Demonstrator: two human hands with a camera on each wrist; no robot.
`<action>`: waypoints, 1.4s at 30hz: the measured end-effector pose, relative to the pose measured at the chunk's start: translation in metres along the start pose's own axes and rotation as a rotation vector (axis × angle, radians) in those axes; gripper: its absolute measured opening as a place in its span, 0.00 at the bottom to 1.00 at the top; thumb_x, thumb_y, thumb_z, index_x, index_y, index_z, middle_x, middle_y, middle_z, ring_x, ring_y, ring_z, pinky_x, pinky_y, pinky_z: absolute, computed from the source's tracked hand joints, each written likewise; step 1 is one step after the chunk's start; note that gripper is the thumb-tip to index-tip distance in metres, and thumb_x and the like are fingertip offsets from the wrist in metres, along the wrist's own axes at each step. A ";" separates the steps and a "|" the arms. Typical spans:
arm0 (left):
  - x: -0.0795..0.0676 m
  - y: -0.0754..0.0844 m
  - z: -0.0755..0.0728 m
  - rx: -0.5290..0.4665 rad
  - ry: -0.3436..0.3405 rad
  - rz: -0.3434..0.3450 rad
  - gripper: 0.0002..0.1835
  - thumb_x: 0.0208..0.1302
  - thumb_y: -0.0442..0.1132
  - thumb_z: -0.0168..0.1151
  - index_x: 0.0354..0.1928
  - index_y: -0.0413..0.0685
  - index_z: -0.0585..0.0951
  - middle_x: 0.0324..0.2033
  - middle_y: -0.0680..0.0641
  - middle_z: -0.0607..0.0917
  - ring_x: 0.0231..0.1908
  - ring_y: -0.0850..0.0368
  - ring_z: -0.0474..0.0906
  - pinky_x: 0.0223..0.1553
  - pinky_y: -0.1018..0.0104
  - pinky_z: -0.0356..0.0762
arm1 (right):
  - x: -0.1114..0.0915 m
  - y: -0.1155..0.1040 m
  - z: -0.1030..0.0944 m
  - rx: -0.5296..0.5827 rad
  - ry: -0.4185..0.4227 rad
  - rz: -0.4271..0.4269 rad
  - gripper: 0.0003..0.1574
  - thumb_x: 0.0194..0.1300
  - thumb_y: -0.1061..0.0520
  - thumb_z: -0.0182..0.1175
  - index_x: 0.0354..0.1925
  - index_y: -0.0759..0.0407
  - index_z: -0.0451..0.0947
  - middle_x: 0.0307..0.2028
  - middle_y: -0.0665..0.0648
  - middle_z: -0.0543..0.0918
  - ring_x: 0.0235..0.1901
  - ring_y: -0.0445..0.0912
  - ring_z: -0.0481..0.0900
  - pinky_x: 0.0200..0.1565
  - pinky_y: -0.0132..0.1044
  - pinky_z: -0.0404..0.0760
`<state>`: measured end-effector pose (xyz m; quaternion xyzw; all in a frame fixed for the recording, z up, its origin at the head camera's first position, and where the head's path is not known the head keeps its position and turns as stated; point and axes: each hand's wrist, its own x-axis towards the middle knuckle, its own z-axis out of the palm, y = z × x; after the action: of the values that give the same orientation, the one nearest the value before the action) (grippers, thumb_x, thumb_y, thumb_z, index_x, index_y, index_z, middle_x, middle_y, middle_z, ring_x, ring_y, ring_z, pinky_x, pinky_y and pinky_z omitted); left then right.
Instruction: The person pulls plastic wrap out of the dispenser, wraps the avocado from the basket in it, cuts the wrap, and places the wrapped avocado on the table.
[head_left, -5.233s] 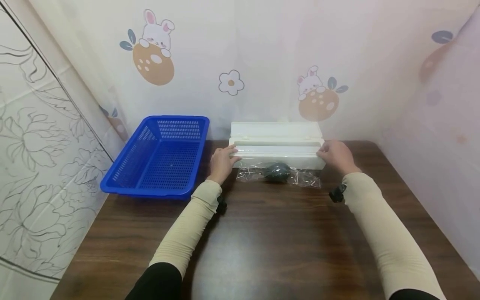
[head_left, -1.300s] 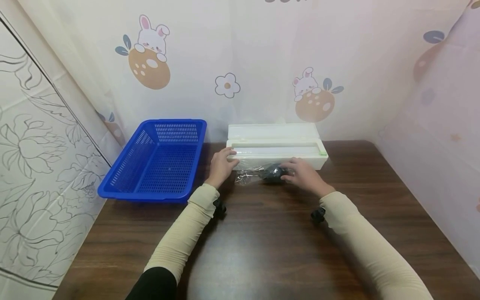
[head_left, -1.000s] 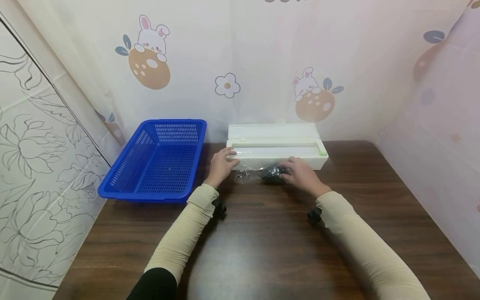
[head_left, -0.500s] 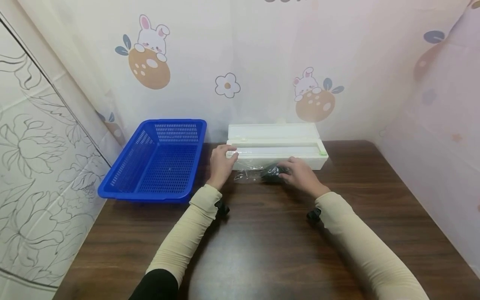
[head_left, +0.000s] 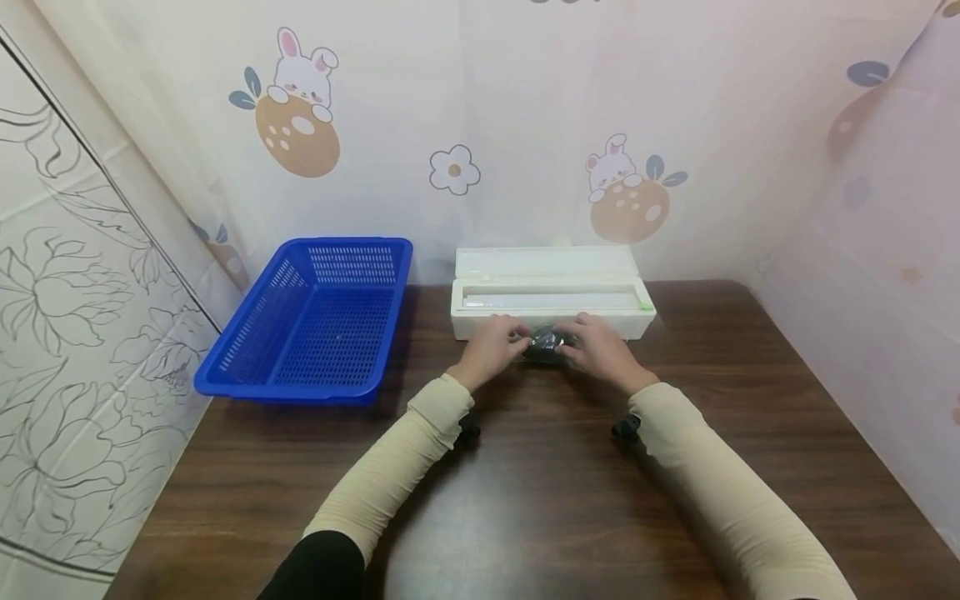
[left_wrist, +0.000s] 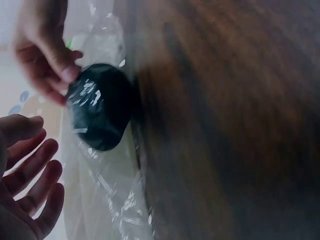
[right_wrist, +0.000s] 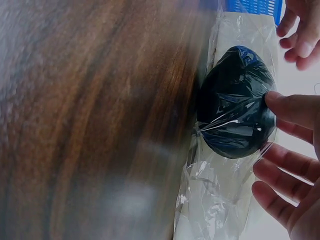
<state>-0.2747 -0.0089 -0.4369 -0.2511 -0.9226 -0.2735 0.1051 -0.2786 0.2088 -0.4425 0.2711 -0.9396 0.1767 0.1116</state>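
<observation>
A dark green, egg-shaped thing [head_left: 546,344] lies under clear cling film [right_wrist: 210,200] in front of the long white cling film box [head_left: 622,323]. My right hand [head_left: 600,350] pinches its right end through the film, thumb on the near side and forefinger behind. At the other end is my left hand [head_left: 491,348], fingertips close to the thing in the head view. The left wrist view shows that hand [left_wrist: 27,172] with fingers spread and relaxed, holding nothing. The film runs along the box's front. Its lid [head_left: 547,262] stands raised, with a roll [head_left: 551,301] inside.
To the left stands a blue perforated plastic basket [head_left: 285,389] with nothing in it. Everything rests on a dark wooden table [head_left: 555,500]. A patterned curtain [head_left: 525,108] hangs right behind the box, with another drape [head_left: 60,333] at the left.
My right hand went from the box's right end to the green thing, gathering the film there. My left hand let go of the box's left end and moved right, beside the thing.
</observation>
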 end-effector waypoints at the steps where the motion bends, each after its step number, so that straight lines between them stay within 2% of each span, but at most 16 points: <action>1: 0.000 0.002 0.002 0.018 -0.014 0.003 0.09 0.64 0.41 0.65 0.43 0.49 0.87 0.42 0.50 0.89 0.44 0.55 0.84 0.48 0.63 0.80 | 0.000 -0.001 0.000 0.001 0.001 0.001 0.21 0.60 0.54 0.69 0.51 0.59 0.82 0.36 0.59 0.80 0.31 0.48 0.73 0.33 0.42 0.73; 8: 0.003 0.003 0.017 0.152 -0.042 0.009 0.12 0.63 0.45 0.66 0.47 0.51 0.86 0.45 0.53 0.88 0.49 0.57 0.82 0.54 0.64 0.77 | 0.000 -0.002 0.004 -0.007 0.000 0.005 0.22 0.60 0.53 0.69 0.52 0.58 0.81 0.36 0.58 0.80 0.31 0.49 0.73 0.34 0.42 0.74; 14: 0.004 0.002 0.022 0.154 -0.042 -0.011 0.15 0.63 0.45 0.67 0.50 0.51 0.85 0.49 0.52 0.87 0.52 0.56 0.81 0.56 0.63 0.77 | -0.002 -0.003 0.008 -0.022 -0.010 0.005 0.30 0.54 0.53 0.73 0.55 0.58 0.79 0.36 0.59 0.77 0.31 0.49 0.70 0.34 0.42 0.71; 20: 0.006 0.002 0.024 0.161 -0.033 -0.024 0.16 0.62 0.46 0.67 0.51 0.51 0.84 0.50 0.52 0.86 0.52 0.54 0.80 0.57 0.62 0.75 | -0.002 -0.004 0.013 -0.073 0.025 -0.041 0.39 0.47 0.54 0.78 0.57 0.59 0.75 0.39 0.63 0.77 0.38 0.54 0.75 0.41 0.48 0.76; 27: 0.006 0.003 0.025 0.155 -0.039 -0.032 0.18 0.62 0.46 0.67 0.53 0.50 0.83 0.51 0.51 0.85 0.54 0.54 0.80 0.58 0.62 0.75 | -0.004 -0.006 0.013 -0.089 0.070 -0.040 0.37 0.48 0.55 0.77 0.56 0.58 0.76 0.39 0.63 0.79 0.39 0.56 0.78 0.41 0.50 0.79; 33: 0.004 0.006 0.025 0.153 -0.039 -0.032 0.20 0.61 0.47 0.68 0.53 0.49 0.81 0.51 0.50 0.85 0.53 0.53 0.80 0.58 0.61 0.75 | -0.004 -0.006 0.011 -0.063 0.063 -0.029 0.35 0.50 0.55 0.76 0.55 0.60 0.76 0.46 0.63 0.83 0.47 0.58 0.80 0.50 0.52 0.79; 42: 0.003 0.010 0.022 0.178 -0.032 -0.025 0.22 0.61 0.48 0.68 0.54 0.48 0.80 0.51 0.48 0.84 0.53 0.52 0.80 0.56 0.61 0.76 | -0.004 -0.003 0.008 -0.054 0.057 -0.034 0.31 0.52 0.54 0.75 0.53 0.61 0.77 0.47 0.63 0.85 0.48 0.58 0.82 0.51 0.53 0.79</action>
<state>-0.2737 0.0119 -0.4494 -0.2337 -0.9478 -0.1876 0.1090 -0.2748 0.2049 -0.4496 0.2787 -0.9357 0.1571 0.1487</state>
